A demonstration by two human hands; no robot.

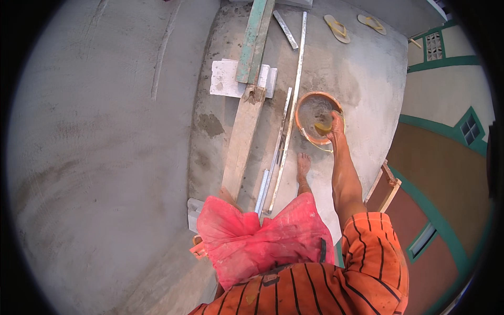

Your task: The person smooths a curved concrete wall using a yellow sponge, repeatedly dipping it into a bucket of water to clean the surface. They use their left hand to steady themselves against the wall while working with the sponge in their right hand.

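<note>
My right hand (336, 125) reaches down into an orange bucket (298, 116) of grey, murky water. Its fingers are closed around a yellowish sponge (322, 128), held at the water near the bucket's right side. A thin handle hangs down over the near rim. My left hand is out of sight. A small orange-brown object (198, 248) shows beside my left leg, partly hidden, and I cannot make out its kind.
Left of the bucket lie long metal straightedges (294, 100) and a wooden plank (242, 136). A green-painted beam (254, 42) rests on a white block (224, 77). Flip-flops (336, 28) lie beyond. A grey plastered wall (105, 147) rises at left; the floor's edge is at right.
</note>
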